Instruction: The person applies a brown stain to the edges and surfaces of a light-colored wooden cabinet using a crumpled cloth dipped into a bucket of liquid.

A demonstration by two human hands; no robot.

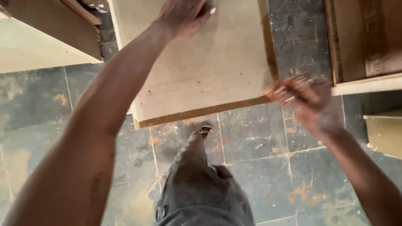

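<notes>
- Dark, paint-spattered floor tiles [259,167] fill the view from above, with the person's trousered leg [201,180] at six o'clock.
- A pale fibreboard panel [209,62] lies at twelve o'clock, its near edge running nine to three, tilted slightly.
- The left hand [182,14] rests on the panel's top, fingers curled; no grip shows.
- The right hand [299,94], blurred, sits at the panel's near corner, three o'clock; its openness is unclear.
- More boards [364,42] stand at two o'clock.

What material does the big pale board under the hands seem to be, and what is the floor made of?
The board looks like unfinished fibreboard: matte beige face, no grain, darker brown edge, small holes. The floor seems stone or ceramic tile: dark grey squares with pale joints, stained orange and white.
</notes>
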